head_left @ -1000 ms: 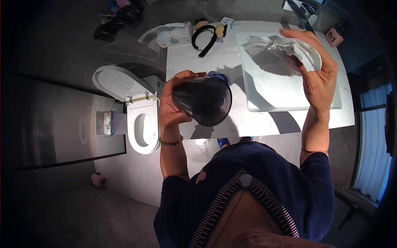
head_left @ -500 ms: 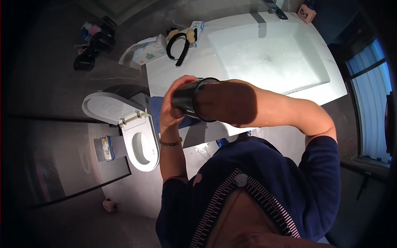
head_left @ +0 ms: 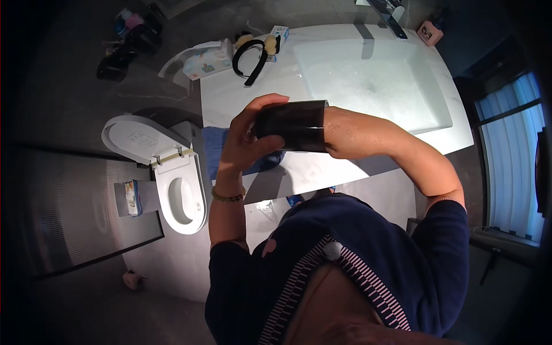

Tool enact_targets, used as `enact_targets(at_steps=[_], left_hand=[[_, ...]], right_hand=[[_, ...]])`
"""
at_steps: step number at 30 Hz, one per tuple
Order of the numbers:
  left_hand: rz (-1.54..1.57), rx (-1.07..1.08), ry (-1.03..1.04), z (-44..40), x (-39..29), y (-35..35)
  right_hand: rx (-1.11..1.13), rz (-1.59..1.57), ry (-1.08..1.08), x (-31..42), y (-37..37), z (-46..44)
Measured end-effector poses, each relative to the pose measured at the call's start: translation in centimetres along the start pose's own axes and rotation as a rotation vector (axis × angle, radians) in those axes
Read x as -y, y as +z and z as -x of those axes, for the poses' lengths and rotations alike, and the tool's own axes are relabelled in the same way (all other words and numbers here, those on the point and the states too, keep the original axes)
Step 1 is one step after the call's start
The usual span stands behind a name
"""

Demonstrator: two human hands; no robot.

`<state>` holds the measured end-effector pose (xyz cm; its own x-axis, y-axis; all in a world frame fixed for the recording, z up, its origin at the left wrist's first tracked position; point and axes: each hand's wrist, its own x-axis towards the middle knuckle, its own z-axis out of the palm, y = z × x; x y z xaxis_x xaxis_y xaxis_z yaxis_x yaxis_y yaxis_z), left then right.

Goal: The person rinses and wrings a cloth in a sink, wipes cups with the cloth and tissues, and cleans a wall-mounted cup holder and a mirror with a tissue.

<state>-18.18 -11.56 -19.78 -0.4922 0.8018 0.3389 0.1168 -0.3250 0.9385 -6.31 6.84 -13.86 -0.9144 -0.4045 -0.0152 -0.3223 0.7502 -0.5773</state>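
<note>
A dark, glossy cylindrical cup [head_left: 296, 127] lies on its side in the air above the front of the white counter. My left hand [head_left: 241, 144] is closed around its left end, thumb on the near side and fingers over the far side. From the other end, my right hand [head_left: 347, 133] reaches into the cup's mouth. Its fingers are hidden inside, and the visible skin near the wrist looks wet. Below the cup, a blue cloth [head_left: 215, 150] lies on the counter, partly covered by my left hand and arm.
Behind the cup is a white basin [head_left: 422, 118] holding water, with a faucet [head_left: 391, 22] above. A black headband [head_left: 257, 70], a tissue pack [head_left: 207, 60] and a pink bottle [head_left: 430, 33] sit on the counter [head_left: 247, 98]. An open toilet [head_left: 199, 215] stands at left.
The cup has turned so its side faces me, where its rim showed before. My left thumb now lies across its near side. My right hand stays in the mouth, and the view has shifted slightly.
</note>
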Motion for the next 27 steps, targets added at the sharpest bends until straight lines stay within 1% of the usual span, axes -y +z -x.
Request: enact_targets(at_steps=[4,5,9,10,14,15,19,20,24,25,27], left_hand=[[-0.096,0.095,0.053,0.0,-0.7,-0.4],[-0.095,0.088,0.056,-0.1,-0.7,-0.5],[-0.303,0.160,0.372,-0.9,-0.6,-1.2],[-0.303,0.155,0.377,-1.0,-1.0,-1.3],[-0.504,0.268,0.295,-1.4,-3.0,-1.9],[-0.505,0.266,0.299,-1.4,-2.8,-2.1],[-0.433,0.082,0.306,-1.3,-0.7,-2.3],[-0.433,0.080,0.309,-1.5,-0.7,-2.2],[0.497,-0.154,-0.233,-2.2,-0.8,-0.9],[0.498,-0.152,-0.235,-2.3,-0.9,-0.4],[0.147,-0.259,-0.231,-2.7,-1.0,0.9]], right_hand=[[-0.061,-0.156,-0.030,-0.7,0.9,0.3],[-0.054,-0.154,-0.033,-0.7,1.1,0.2],[-0.124,-0.799,0.045,-0.7,1.4,-0.4],[-0.120,-0.793,0.044,-0.8,1.5,-0.5],[-0.189,-1.042,0.012,-1.9,2.6,-0.6],[-0.208,-1.103,0.003,-2.2,2.9,-0.7],[-0.282,-1.358,-0.027,-4.2,4.8,-0.8],[-0.281,-1.354,-0.027,-3.6,4.2,-1.3],[-0.351,-0.826,-0.088,-1.8,3.6,-2.5],[-0.367,-0.694,-0.099,-1.6,3.6,-2.6],[-0.391,-0.422,-0.125,-1.3,3.4,-2.9]])
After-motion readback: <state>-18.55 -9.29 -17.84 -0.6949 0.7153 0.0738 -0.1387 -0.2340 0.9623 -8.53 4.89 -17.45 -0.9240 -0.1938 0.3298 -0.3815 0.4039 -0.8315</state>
